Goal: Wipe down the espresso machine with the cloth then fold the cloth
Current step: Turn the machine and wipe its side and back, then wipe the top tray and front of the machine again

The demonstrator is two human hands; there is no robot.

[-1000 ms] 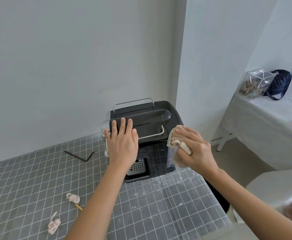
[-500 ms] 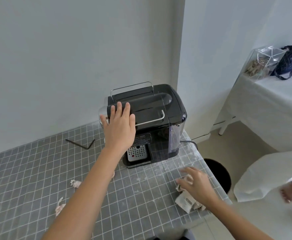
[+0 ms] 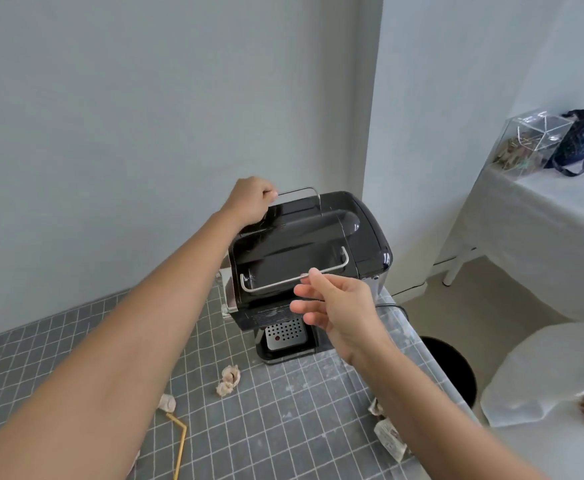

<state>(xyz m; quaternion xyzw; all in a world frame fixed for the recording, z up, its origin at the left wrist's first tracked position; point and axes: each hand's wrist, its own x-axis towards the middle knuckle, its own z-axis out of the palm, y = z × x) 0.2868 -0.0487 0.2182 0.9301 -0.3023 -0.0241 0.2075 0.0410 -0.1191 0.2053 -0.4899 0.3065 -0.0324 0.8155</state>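
The black espresso machine (image 3: pixel 318 244) stands at the back right of the grey gridded table (image 3: pixel 283 410), its drip tray facing me. My left hand (image 3: pixel 249 202) grips the rear left corner of the machine's top, by the back wire rail. My right hand (image 3: pixel 332 306) hovers with loose, spread fingers just in front of the front wire rail and holds nothing. The beige cloth (image 3: pixel 389 438) lies crumpled on the table near the right edge, partly hidden under my right forearm.
Crumpled paper scraps (image 3: pixel 228 381) and a yellow straw (image 3: pixel 179 445) lie on the table at the front left. A black bin (image 3: pixel 453 368) stands on the floor past the table's right edge. A white-covered side table (image 3: pixel 543 237) carries a clear box and a dark bag.
My right hand left the cloth on the table and rose to the machine's front rail. My left hand moved from the front of the top to its rear left corner and curled.
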